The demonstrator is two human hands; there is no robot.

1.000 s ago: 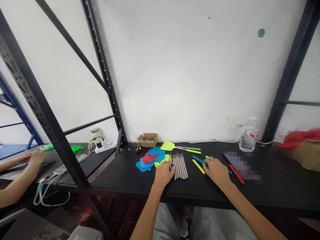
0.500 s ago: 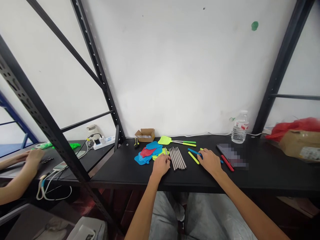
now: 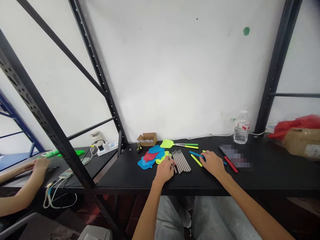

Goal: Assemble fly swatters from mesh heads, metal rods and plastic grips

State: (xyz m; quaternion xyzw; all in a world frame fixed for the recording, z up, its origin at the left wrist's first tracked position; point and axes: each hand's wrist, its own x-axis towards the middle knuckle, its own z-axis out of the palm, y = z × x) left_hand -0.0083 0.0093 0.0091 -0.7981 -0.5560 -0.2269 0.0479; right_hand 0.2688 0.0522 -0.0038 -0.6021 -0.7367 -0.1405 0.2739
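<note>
Left hand (image 3: 164, 170) sits half-curled at left edge of metal rods (image 3: 182, 161), can't tell if gripping one; right hand (image 3: 213, 163) rests part-curled over blue handle (image 3: 196, 154), hold unclear

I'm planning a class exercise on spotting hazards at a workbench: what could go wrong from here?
1. The metal rods lie loose beside the left hand; a nudge might roll them out of line.
2. The right hand covers part of a blue stick, with a yellow stick close by, so moving one could knock the other.
3. The swatter heads overlap in a pile; pulling one out may drag others along.
</note>
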